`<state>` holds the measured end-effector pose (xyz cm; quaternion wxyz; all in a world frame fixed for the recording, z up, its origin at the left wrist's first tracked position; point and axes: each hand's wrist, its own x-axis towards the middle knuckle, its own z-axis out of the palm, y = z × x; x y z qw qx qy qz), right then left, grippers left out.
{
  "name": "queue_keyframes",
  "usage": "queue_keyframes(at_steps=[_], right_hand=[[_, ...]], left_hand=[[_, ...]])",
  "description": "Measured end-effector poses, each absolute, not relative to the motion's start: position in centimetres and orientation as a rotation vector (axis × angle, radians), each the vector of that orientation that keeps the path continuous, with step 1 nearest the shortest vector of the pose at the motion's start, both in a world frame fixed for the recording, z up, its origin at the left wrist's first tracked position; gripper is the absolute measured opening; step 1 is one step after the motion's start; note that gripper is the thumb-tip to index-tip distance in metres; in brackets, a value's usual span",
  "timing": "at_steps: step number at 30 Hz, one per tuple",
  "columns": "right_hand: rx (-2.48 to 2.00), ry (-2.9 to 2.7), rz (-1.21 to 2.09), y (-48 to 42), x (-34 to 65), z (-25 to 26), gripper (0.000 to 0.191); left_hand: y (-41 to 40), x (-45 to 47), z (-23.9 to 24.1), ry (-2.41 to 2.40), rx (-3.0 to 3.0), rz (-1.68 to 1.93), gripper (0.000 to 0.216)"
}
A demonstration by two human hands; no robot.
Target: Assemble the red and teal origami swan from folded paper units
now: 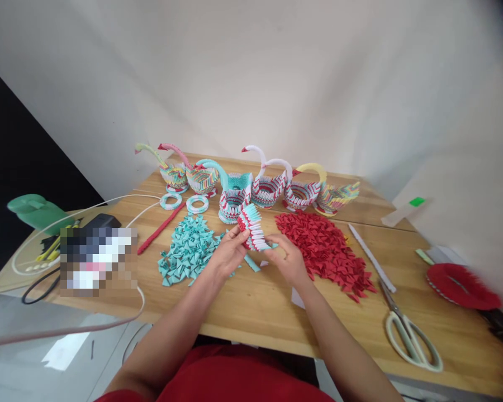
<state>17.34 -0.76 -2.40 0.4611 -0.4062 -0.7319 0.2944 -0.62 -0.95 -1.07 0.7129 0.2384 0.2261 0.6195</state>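
Well, left hand holds papercraft; green marking rightward.

Along the far edge of the wooden table stands a row of multicoloured folded-paper swans with curved necks. Metal scissors with looped off-white handles lie by the near edge, toward the right corner, with a round, flat red disc nearer the right edge. Toward the left edge are a pale-green, smooth object, a black box and a thin white cable.
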Motion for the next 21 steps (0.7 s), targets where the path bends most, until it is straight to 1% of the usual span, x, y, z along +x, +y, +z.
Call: queue_keyframes(at_steps=[3, 5, 8, 10, 13, 15, 18, 21], right_hand=[[-1.129, -1.602, 0.812, -1.1, 18.3, -0.8, 0.030], [-1.228, -1.521, 0.778, -1.5, 18.7, 0.5, 0.030], [-1.253, -1.574, 0.714, -2.0, 18.6, 2.1, 0.027], [-1.199, -1.636, 0.758, -2.2, 18.2, 2.6, 0.037], [-1.137, -1.715, 0.844, -2.1, 17.5, 2.7, 0.060], [-1.116, -1.754, 0.866, -2.1, 17.1, 2.5, 0.065], [-1.074, -1.792, 0.878, -2.0, 16.8, 2.2, 0.067], [-1.069, -1.781, 0.893, -2.0, 16.6, 2.0, 0.076]], left_hand=[[-1.0, -0.8, -0.9, 0.524, 0.515, 1.389, 0.042], [-1.1, -0.8, -0.8, 0.545, 0.541, 1.387, 0.040], [-1.3, -0.6, -0.6, 0.551, 0.616, 1.359, 0.042], [-1.5, -0.4, -0.6, 0.560, 0.665, 1.350, 0.044], [-1.7, -0.2, -0.7, 0.585, 0.755, 1.341, 0.045], [-1.7, -0.2, -0.7, 0.598, 0.824, 1.333, 0.045], [-1.8, -0.1, -0.7, 0.608, 0.906, 1.332, 0.046], [-1.8, -0.1, -0.8, 0.623, 0.946, 1.333, 0.046]])
